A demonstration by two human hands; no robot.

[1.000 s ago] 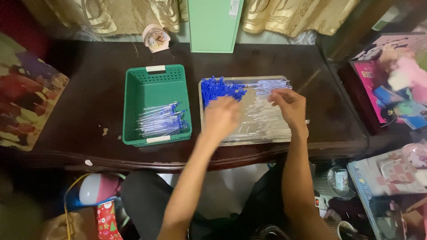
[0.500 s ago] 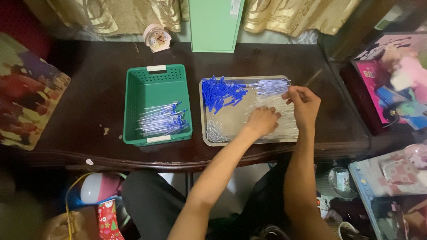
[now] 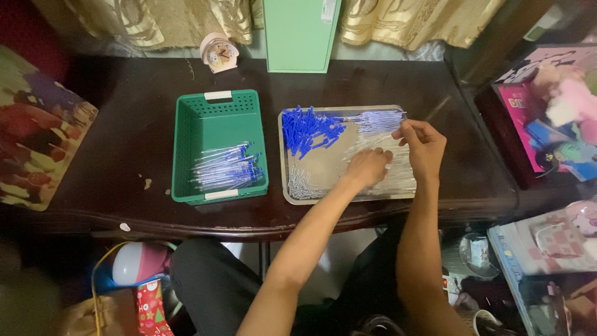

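Observation:
A metal tray point(image 3: 285, 186) on the dark table holds a heap of blue pen caps point(image 3: 305, 129), a bundle of thin refills point(image 3: 373, 119), clear barrels point(image 3: 398, 180) and small metal tips point(image 3: 300, 185). My left hand point(image 3: 368, 167) rests palm down on the clear barrels in the middle of the tray, its fingers curled into the pile. What it holds is hidden. My right hand point(image 3: 424, 143) hovers over the tray's right end, with finger and thumb pinched on a thin clear pen part. A green basket point(image 3: 217, 102) to the left holds several finished blue pens point(image 3: 225, 168).
A green box point(image 3: 301, 34) and a small pink clock point(image 3: 219, 51) stand at the table's back edge. A printed mat point(image 3: 37, 149) lies at the left. Toy boxes point(image 3: 547, 118) crowd the right side. Bags and a pink ball point(image 3: 134, 264) sit on the floor.
My left hand has moved from the blue caps rightward and nearer, onto the clear barrels. My right hand has shifted slightly to the right and stayed over the tray's right end.

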